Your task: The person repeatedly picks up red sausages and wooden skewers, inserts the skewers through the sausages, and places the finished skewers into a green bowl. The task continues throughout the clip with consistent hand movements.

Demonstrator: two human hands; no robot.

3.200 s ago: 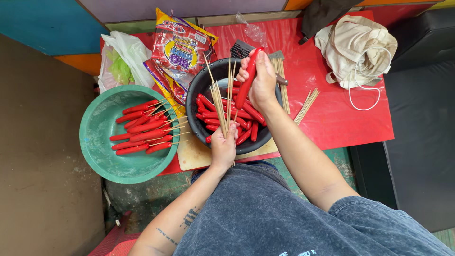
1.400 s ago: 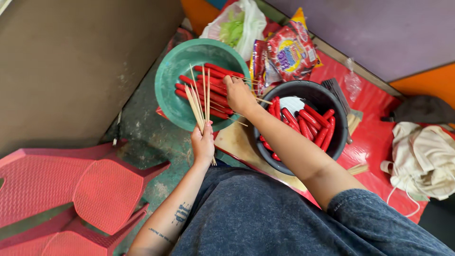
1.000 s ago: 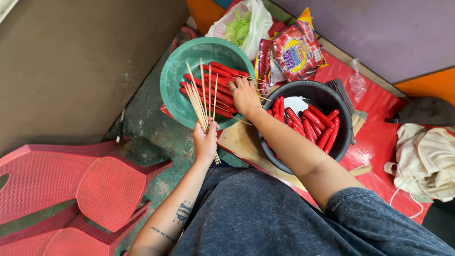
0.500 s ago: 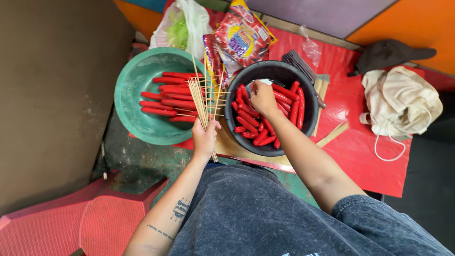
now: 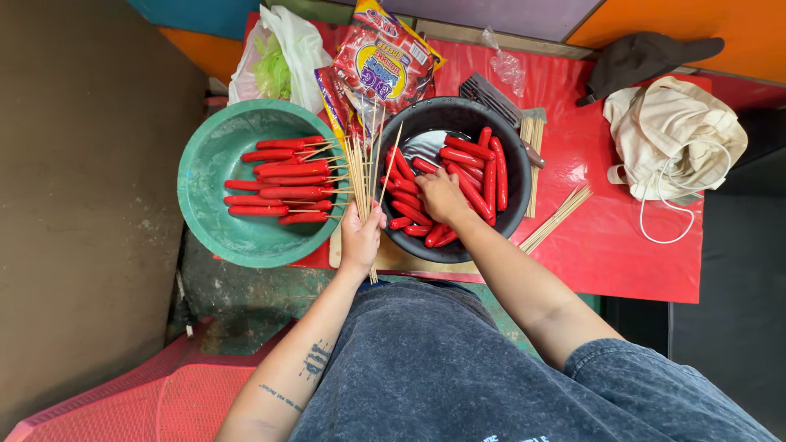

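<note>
**Skewers held beside the black bowl, sausages reached for**

A bundle of wooden skewers (image 5: 364,176) is held upright in the left hand (image 5: 360,237), whose grip is closed around the lower ends, just left of the black bowl (image 5: 512,205). The right hand (image 5: 442,196) is laid inside the black bowl on the loose red sausages (image 5: 483,168); its fingers are curled over them, but whether one is grasped cannot be told. Left of the black bowl, a green basin (image 5: 209,225) is seen with skewered sausages (image 5: 282,184) laid in it. Behind the black bowl, a printed sausage packet (image 5: 381,65) and a white plastic bag (image 5: 278,57) are placed. To the bowl's right, spare skewers (image 5: 557,217) lie on the red counter (image 5: 622,245), with a cream cloth bag (image 5: 671,131) further right.
</note>
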